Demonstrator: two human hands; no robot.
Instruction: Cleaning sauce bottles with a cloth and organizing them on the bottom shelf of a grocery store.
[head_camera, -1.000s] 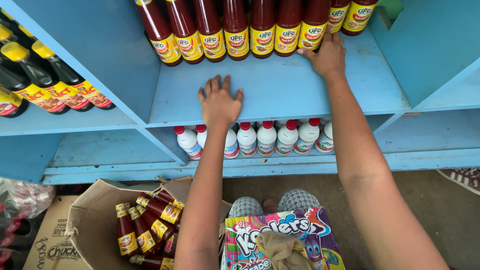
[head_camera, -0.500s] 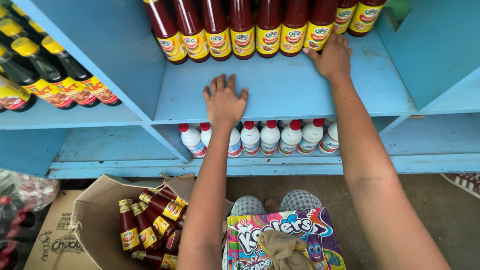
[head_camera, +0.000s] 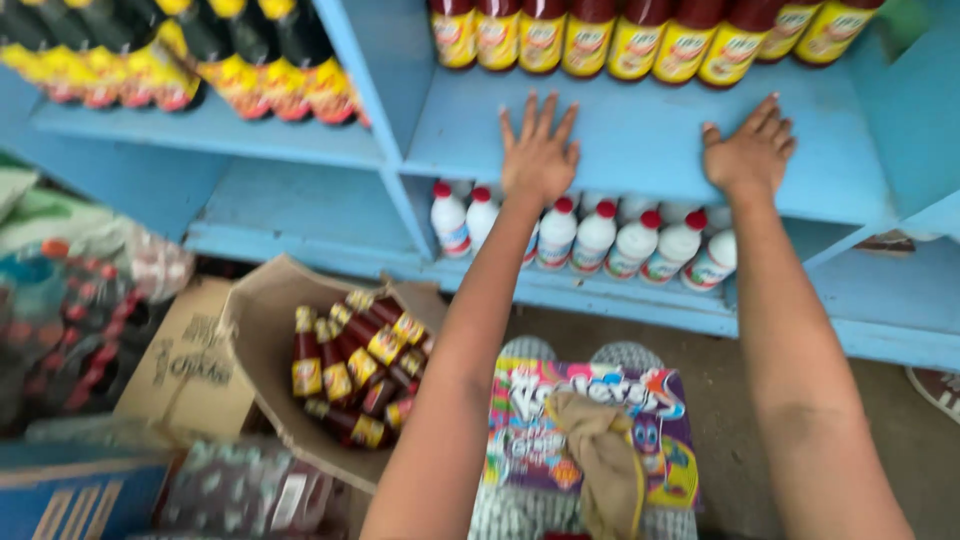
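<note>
Blue wooden shelf (head_camera: 640, 150) is where both hands are parked: left hand (head_camera: 540, 155) and right hand (head_camera: 748, 152) lie flat on the bare board, fingers spread, gripping nothing, just in front of a row of red sauce bottles (head_camera: 640, 40). White bottles with red caps (head_camera: 600, 235) sit on the shelf below, and a cardboard box of sauce bottles (head_camera: 350, 370) is down on the floor by a colourful carton (head_camera: 590, 430) with a brown cloth (head_camera: 605, 450) on it.
</note>
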